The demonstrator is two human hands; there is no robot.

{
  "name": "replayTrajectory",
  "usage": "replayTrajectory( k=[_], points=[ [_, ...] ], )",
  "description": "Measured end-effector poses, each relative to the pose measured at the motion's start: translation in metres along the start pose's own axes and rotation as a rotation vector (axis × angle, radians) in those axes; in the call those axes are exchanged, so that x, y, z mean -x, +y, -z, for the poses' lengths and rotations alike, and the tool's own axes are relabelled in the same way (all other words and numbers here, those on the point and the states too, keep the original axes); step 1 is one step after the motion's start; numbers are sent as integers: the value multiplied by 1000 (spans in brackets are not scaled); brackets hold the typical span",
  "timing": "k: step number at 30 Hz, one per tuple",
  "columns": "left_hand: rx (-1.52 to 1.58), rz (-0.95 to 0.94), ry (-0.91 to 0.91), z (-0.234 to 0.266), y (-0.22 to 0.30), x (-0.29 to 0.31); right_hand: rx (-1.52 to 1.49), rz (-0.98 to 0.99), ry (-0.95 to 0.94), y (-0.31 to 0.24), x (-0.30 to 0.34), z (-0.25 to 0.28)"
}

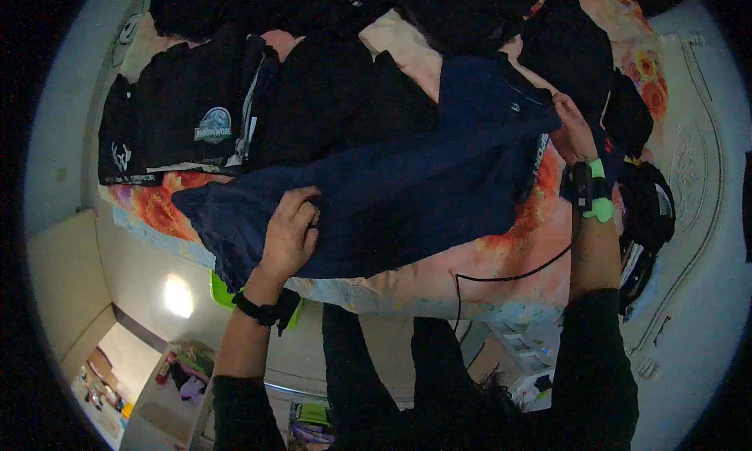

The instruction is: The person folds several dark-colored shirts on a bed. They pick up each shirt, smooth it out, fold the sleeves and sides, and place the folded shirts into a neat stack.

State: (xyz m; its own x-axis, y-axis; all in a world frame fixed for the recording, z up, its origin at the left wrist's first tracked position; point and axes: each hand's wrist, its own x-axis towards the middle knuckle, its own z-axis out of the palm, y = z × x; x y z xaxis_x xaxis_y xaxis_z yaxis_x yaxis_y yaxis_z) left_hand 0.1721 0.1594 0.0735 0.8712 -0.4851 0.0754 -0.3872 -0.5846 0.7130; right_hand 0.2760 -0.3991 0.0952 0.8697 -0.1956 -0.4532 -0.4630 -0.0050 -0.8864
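On the bed (439, 275), both hands grip a navy garment (392, 192).

navy shirt (392, 192) matt soft cloth; floral bedsheet (439, 278) smooth printed cloth.

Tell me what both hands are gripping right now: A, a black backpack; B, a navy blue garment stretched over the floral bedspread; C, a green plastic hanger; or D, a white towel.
B: the left hand clutches one end of the navy blue garment and the right hand holds the other end, the cloth spread above the floral bedspread.
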Motion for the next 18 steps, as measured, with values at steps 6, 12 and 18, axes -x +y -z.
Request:
replayTrajectory(
  k=[6,12,18],
  points=[
    [-342,-130,15,-13,26,8,218,30,-153,32,59,11],
    [562,119,-445,-139,81,2,-95,24,-76,41,57,-1],
    [1699,-19,-262,-234,28,-82,-65,112,-123,22,39,-6]
  ],
)
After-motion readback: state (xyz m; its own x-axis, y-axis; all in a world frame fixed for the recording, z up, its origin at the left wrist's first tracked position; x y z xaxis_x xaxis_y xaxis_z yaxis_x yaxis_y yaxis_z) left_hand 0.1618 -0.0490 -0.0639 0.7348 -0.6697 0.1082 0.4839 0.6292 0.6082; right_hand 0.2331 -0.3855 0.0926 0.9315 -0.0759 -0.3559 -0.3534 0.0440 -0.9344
